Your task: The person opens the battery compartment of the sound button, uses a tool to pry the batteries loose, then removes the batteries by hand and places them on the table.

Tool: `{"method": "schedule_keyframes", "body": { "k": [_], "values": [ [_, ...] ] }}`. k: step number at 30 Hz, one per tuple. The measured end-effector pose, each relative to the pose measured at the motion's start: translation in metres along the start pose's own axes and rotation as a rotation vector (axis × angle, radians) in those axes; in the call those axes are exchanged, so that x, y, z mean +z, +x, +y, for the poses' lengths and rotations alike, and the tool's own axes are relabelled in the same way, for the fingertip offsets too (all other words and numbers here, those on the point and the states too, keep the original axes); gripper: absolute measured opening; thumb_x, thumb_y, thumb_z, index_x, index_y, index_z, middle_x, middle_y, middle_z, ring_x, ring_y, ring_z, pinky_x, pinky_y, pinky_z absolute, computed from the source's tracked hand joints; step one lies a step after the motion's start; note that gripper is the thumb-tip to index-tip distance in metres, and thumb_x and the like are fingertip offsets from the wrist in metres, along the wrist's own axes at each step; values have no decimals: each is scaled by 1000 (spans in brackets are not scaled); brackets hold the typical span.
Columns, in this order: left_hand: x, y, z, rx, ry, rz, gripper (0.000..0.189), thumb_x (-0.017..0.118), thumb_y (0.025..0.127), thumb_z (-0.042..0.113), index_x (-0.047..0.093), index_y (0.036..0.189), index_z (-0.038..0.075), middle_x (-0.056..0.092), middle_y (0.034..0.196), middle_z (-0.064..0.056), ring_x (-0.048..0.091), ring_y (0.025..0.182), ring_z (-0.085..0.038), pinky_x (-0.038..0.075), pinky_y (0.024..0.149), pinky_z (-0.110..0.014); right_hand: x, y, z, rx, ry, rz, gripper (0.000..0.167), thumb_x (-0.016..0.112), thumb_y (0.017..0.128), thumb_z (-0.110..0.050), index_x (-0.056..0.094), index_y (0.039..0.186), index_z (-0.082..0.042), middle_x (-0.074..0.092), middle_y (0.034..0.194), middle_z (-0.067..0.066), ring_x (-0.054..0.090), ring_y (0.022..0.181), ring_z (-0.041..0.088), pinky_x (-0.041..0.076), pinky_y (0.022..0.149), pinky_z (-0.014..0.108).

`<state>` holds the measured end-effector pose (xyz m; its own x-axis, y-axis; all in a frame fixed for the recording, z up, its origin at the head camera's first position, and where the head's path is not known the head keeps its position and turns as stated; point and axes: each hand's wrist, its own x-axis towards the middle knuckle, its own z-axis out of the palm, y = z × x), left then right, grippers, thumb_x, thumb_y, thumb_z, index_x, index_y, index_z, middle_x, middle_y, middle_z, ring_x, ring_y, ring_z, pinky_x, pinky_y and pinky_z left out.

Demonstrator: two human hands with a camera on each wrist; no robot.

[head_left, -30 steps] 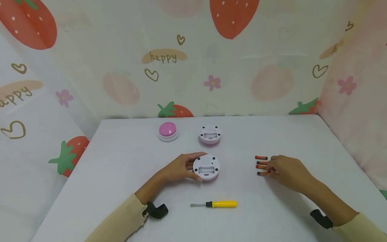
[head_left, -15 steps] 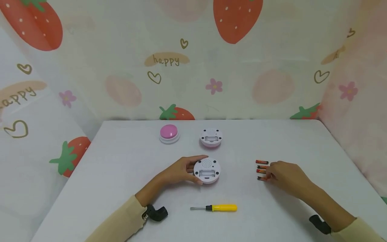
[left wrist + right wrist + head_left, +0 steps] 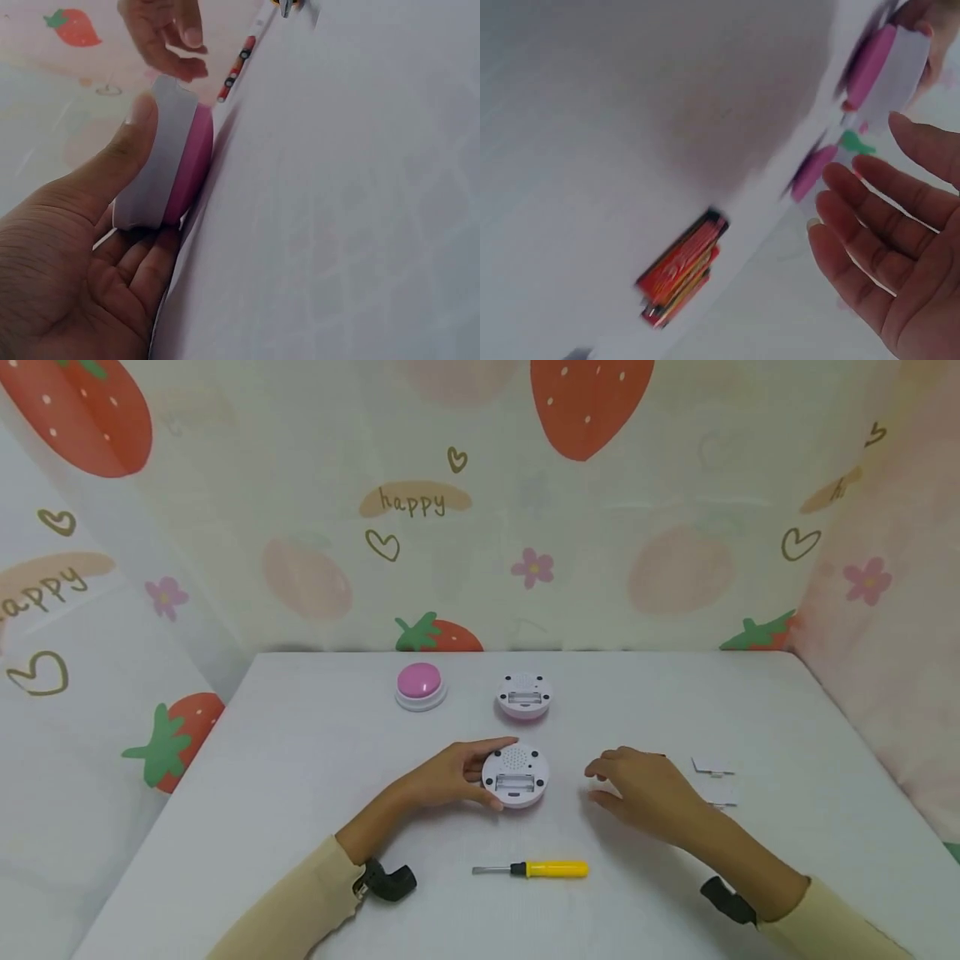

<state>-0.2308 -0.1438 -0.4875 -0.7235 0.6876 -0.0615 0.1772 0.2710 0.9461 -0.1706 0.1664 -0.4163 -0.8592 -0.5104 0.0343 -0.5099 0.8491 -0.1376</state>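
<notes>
My left hand (image 3: 446,777) grips a round push button (image 3: 515,777) from its left side, thumb at the near edge and fingers around the far side. The button lies upside down: its white base, with small dark feet, speaker holes and an uncovered battery slot, faces up, and its pink dome (image 3: 193,161) faces the table. To its right my right hand (image 3: 645,789) hovers with loosely bent fingers. In the right wrist view its palm (image 3: 922,277) and spread fingers hold nothing. Several red and black batteries (image 3: 681,266) lie on the table, mostly hidden behind this hand in the head view.
A yellow-handled screwdriver (image 3: 557,869) lies in front of the held button. Farther back stand an upright pink button (image 3: 419,683) and another upside-down one (image 3: 523,696) with an uncovered slot. Small white covers (image 3: 714,789) lie beyond the right wrist.
My right hand has left the batteries and moved left toward the held button, bringing the white covers into view. My left hand keeps its grip in the same place.
</notes>
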Motion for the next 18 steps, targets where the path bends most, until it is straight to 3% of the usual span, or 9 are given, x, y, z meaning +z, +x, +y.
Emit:
{"method": "schedule_keyframes", "body": {
  "k": [5, 8, 13, 18],
  "values": [
    [-1, 2, -1, 16, -6, -23, 94, 86, 82, 11, 35, 159, 22, 43, 158, -3, 53, 134, -16, 46, 107, -28, 7, 15, -18, 21, 10, -73, 60, 82, 87, -33, 62, 138, -9, 73, 106, 0, 67, 103, 23, 61, 83, 40],
    [-2, 3, 0, 23, -24, -25, 93, 85, 82, 8, 34, 160, 20, 42, 158, -4, 52, 136, -17, 47, 107, -28, 9, 22, -25, 18, 9, -92, 71, 81, 86, -39, 56, 145, -8, 74, 106, 0, 67, 104, 23, 60, 85, 41],
    [-2, 5, 4, 12, -33, -28, 92, 84, 82, 5, 35, 159, 18, 41, 159, -4, 50, 138, -17, 47, 106, -28, 10, 30, -32, 15, 22, -127, 75, 82, 85, -39, 54, 146, -7, 74, 108, 1, 68, 106, 24, 60, 87, 41],
    [0, 6, 7, -12, -12, -3, 91, 87, 80, 7, 39, 157, 17, 49, 153, -6, 57, 130, -16, 51, 102, -28, 10, 32, -38, 18, 69, -124, 74, 85, 83, -34, 55, 145, -5, 74, 106, 2, 68, 103, 23, 60, 89, 39]
  ]
}}
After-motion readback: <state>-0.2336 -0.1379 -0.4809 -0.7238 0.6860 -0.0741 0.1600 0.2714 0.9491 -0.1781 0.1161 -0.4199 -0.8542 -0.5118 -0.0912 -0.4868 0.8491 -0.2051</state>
